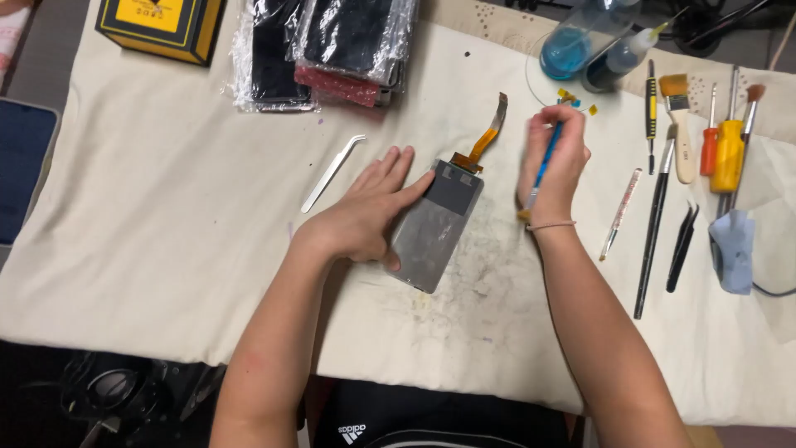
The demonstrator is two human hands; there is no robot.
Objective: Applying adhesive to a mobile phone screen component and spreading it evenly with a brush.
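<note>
Where cloth ends, yellow-black box (159, 26), bagged black packages (327, 50)

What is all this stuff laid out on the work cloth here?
Cloth: one, cream, stained, covering the table.
Screen panel: one, grey, centre, with an orange ribbon cable at its top end.
Tweezers: one, silvery, left of the panel.
Box: one, yellow and black, top left.
Wrapped parts: a pile, dark, in clear plastic, top centre.
Bottles: two, clear with blue liquid, top right.
Brushes and hand tools: about ten, mixed colours, in a row at right; one orange screwdriver.
Left hand: flat, pressing on the panel's left edge.
Right hand: closed around a blue-handled tool, right of the panel.
</note>
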